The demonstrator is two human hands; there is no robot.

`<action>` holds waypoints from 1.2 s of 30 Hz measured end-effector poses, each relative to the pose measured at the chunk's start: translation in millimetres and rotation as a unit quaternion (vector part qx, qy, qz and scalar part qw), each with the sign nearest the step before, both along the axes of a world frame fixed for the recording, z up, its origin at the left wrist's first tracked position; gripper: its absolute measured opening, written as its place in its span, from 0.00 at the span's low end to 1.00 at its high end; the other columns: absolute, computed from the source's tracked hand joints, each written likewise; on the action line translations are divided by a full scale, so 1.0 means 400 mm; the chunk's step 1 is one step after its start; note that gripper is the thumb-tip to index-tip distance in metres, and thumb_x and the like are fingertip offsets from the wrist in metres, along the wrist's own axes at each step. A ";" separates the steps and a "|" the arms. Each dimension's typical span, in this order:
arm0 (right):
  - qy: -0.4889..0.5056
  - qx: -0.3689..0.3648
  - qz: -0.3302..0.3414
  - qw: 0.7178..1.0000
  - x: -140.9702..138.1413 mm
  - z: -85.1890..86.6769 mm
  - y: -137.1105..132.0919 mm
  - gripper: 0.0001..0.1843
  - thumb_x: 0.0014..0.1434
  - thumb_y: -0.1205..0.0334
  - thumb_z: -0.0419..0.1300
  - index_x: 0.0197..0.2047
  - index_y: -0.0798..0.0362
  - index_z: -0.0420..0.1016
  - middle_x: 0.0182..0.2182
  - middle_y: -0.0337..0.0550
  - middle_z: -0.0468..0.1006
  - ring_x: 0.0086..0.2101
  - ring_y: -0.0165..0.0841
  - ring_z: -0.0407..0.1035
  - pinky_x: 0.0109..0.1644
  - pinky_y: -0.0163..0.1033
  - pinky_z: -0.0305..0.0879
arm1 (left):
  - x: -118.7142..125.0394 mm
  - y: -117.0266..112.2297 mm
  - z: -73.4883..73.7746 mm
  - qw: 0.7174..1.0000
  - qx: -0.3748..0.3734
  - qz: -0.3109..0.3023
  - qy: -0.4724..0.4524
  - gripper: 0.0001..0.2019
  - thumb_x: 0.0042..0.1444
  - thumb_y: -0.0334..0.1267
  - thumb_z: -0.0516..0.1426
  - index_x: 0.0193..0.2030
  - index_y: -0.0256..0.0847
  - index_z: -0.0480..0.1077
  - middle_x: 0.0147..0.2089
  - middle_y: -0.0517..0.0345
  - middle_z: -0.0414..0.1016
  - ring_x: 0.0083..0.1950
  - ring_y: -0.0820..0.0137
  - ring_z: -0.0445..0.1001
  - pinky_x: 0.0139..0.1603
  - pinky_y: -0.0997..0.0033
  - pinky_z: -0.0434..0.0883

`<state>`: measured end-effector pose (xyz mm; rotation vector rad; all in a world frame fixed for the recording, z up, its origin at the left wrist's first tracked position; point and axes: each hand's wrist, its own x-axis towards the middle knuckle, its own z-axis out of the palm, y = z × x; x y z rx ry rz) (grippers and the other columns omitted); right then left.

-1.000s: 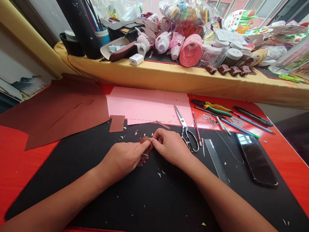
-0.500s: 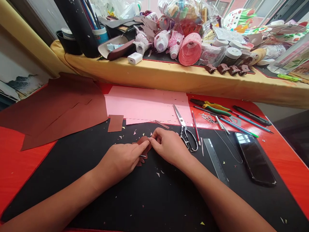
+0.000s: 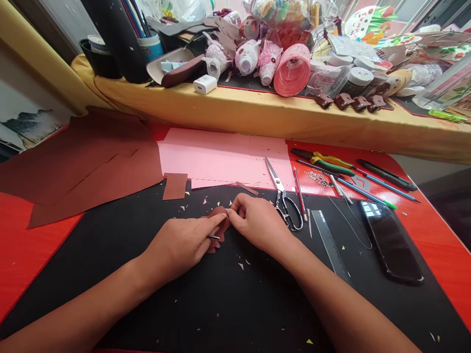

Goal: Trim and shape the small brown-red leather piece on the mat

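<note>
Over the black mat, my left hand (image 3: 186, 239) is closed on a small brown cut piece (image 3: 222, 229) with a scalloped lower edge, which looks like leather or craft sheet. A thin metal rod (image 3: 214, 237) sticks out from beneath its fingers. Fingers of my right hand (image 3: 253, 220) are pinched together at the piece's upper right edge, close to the left fingertips. What lies between the right fingertips is hidden. Just beyond the right hand are scissors (image 3: 278, 189), partly behind the wrist. A brown rectangle (image 3: 175, 187) lies beyond the left hand.
Right of my hands lie a clear ruler (image 3: 330, 242), a bent wire (image 3: 349, 223), a phone (image 3: 392, 242), a red pencil (image 3: 299, 193) and pliers (image 3: 324, 163). Large brown sheets (image 3: 91, 157) and a pink sheet (image 3: 224, 154) lie at the back, below a crowded ledge (image 3: 235, 110). Small scraps dot the black mat (image 3: 221, 304).
The left index finger has shifted slightly on the brown piece. Both hands otherwise stay in place; the view has tilted a little.
</note>
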<state>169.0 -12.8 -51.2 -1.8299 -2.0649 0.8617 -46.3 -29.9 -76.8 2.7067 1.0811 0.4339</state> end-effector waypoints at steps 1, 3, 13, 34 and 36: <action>0.000 -0.002 0.000 1.000 0.000 0.000 0.000 0.05 0.64 0.60 0.61 0.35 0.49 0.74 0.27 0.36 0.78 0.26 0.30 0.67 0.29 0.37 0.48 | -0.001 0.002 0.000 1.000 -0.014 0.002 -0.007 0.22 0.65 0.29 0.50 0.64 0.42 0.67 0.38 0.63 0.85 0.33 0.73 0.82 0.32 0.75 0.73; 0.001 -0.004 0.000 1.000 0.000 0.000 0.000 0.06 0.64 0.59 0.61 0.35 0.49 0.74 0.27 0.36 0.78 0.26 0.30 0.67 0.29 0.37 0.48 | -0.002 0.005 0.001 0.999 -0.028 0.003 -0.022 0.20 0.66 0.30 0.50 0.63 0.42 0.68 0.39 0.64 0.85 0.34 0.73 0.83 0.32 0.75 0.73; 0.006 -0.003 -0.005 1.000 -0.002 -0.001 0.000 0.05 0.63 0.60 0.60 0.34 0.49 0.73 0.26 0.36 0.78 0.26 0.30 0.65 0.29 0.37 0.47 | 0.000 0.008 0.003 0.994 -0.092 0.009 -0.057 0.19 0.65 0.28 0.50 0.60 0.46 0.68 0.39 0.67 0.85 0.33 0.75 0.83 0.34 0.78 0.74; 0.002 0.007 -0.001 1.000 0.000 -0.005 -0.002 0.05 0.63 0.60 0.59 0.34 0.49 0.73 0.25 0.34 0.77 0.25 0.29 0.65 0.29 0.36 0.48 | 0.016 0.009 0.029 0.988 -0.145 0.038 0.034 0.21 0.65 0.30 0.48 0.63 0.48 0.66 0.41 0.66 0.84 0.37 0.72 0.82 0.37 0.75 0.73; 0.002 0.011 0.000 1.000 0.000 -0.007 -0.003 0.05 0.63 0.60 0.59 0.34 0.49 0.73 0.25 0.34 0.77 0.25 0.30 0.65 0.29 0.36 0.48 | 0.013 0.007 0.024 0.991 -0.124 0.032 0.042 0.22 0.65 0.30 0.48 0.63 0.48 0.65 0.41 0.66 0.84 0.37 0.72 0.82 0.36 0.74 0.73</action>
